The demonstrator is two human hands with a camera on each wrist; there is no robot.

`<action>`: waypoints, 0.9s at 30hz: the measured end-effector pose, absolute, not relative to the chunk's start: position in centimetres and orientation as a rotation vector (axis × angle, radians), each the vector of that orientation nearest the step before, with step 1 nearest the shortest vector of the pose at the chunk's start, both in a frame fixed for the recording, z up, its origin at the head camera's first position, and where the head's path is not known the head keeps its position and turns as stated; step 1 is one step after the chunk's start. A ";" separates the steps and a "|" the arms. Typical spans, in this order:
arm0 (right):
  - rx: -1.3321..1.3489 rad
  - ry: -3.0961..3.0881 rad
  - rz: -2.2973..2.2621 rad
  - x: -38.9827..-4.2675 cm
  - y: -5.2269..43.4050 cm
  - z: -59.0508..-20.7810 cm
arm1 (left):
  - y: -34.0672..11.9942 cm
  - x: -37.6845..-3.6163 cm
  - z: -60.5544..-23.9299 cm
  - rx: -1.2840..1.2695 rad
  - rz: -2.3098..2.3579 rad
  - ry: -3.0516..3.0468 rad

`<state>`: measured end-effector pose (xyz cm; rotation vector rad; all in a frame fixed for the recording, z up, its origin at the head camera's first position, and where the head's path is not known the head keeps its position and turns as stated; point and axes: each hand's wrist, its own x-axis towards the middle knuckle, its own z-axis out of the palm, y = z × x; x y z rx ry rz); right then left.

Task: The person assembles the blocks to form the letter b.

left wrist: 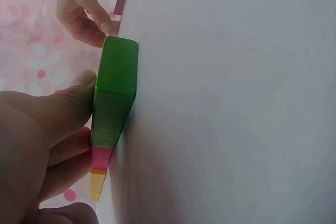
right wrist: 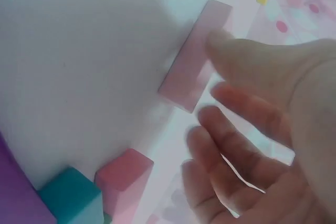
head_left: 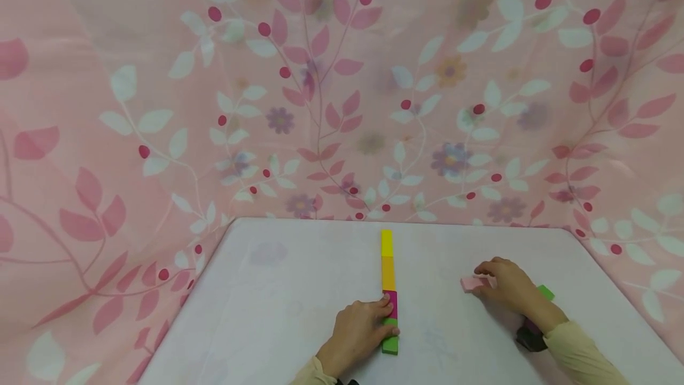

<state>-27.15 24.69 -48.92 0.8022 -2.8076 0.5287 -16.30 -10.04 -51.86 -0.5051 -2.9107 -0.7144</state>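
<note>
A row of 4 blocks lies end to end on the white counter [head_left: 278, 290], running straight away from the person: 1 yellow block [head_left: 387, 243] at the far end, then 1 orange block [head_left: 388, 273], then 1 magenta block [head_left: 391, 302], then 1 green block [head_left: 390, 343] nearest the person. The left hand [head_left: 359, 333] rests against the left side of this row, its fingertips on the magenta block and its thumb curled against the green block; the left wrist view shows the thumb [left wrist: 68, 103] pressed to the green block's side, with fingers along the magenta one.

To the right of the row, well apart from it, 1 pale pink block [head_left: 472, 283] lies flat on the counter. The right hand [head_left: 507, 284] arches over it, with the fingertips touching the block's near end and the fingers loosely bent and spread rather than closed round it.

Behind the right hand a second green block [head_left: 545, 292] peeks out. The right wrist view shows 3 more blocks clustered together near that wrist: 1 purple block [right wrist: 16, 192], 1 teal block [right wrist: 71, 195] and 1 pink block [right wrist: 126, 174].

A pink curtain [head_left: 320, 88] printed with leaves and berries hangs behind the counter.
</note>
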 end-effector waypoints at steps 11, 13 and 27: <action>0.827 -2.860 0.586 -27.4 24.2 -48.7 | -10.0 -16.4 -51.8 -0.501 -0.711 -2.935; 0.840 -2.855 0.607 -27.4 23.9 -48.8 | -10.0 -16.4 -51.7 -0.504 -0.719 -2.937; 0.853 -2.849 0.682 -27.9 22.2 -49.4 | -10.0 -16.2 -51.7 -0.499 -0.720 -2.932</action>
